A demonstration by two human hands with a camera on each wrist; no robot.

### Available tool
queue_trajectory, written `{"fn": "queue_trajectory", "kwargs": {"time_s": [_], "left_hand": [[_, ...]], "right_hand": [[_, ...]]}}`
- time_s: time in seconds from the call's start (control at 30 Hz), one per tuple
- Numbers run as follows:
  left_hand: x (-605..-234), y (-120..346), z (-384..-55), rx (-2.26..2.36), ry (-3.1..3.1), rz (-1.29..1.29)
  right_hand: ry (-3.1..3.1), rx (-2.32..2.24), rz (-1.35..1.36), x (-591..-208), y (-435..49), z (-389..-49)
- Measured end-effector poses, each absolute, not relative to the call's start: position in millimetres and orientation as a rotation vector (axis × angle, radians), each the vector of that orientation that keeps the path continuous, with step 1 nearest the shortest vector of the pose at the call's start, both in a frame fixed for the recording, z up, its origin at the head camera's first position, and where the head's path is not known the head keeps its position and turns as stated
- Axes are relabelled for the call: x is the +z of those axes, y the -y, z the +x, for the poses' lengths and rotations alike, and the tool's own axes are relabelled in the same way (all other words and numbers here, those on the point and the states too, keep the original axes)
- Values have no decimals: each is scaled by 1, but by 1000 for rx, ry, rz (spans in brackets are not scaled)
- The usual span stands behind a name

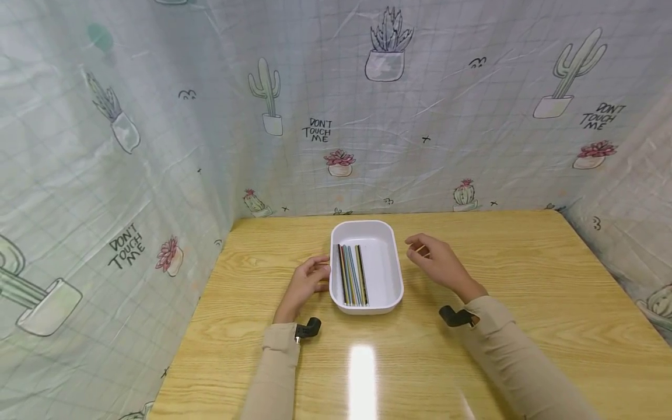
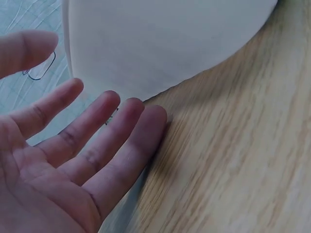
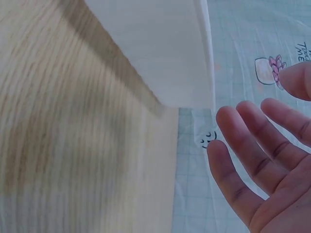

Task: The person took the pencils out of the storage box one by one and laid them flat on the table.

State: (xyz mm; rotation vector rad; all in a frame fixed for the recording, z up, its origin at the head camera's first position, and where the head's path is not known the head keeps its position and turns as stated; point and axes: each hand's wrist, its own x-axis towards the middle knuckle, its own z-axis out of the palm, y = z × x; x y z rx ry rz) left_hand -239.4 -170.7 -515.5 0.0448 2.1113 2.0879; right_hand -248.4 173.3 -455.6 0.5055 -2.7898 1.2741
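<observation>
A white rectangular bin [image 1: 383,268] with rounded corners stands on the wooden table. Several thin sticks [image 1: 353,274], black, blue, yellowish and red, lie lengthwise along its left side. My left hand [image 1: 307,283] is at the bin's left wall, fingertips right by the rim, fingers loosely extended. In the left wrist view the relaxed fingers [image 2: 99,141] reach toward the white outer wall [image 2: 155,43]. To the right of the bin, my right hand [image 1: 436,259] hovers a little apart from it, fingers slightly bent and holding nothing. The right wrist view shows its spread fingers [image 3: 252,150] beside the bin's wall [image 3: 160,53].
The wooden table [image 1: 525,280] extends to both sides and toward me. A pale curtain [image 1: 420,163] printed with cacti hangs behind it and along the left and right. Black camera mounts [image 1: 310,328] sit on both wrists.
</observation>
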Motion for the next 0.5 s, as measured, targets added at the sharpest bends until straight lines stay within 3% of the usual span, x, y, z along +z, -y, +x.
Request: {"fn": "queue_trajectory", "kwargs": {"time_s": [0.5], "left_hand": [[-514, 173, -236, 2059, -2061, 130]], "right_hand": [[2733, 1444, 521, -443, -152, -254]]}}
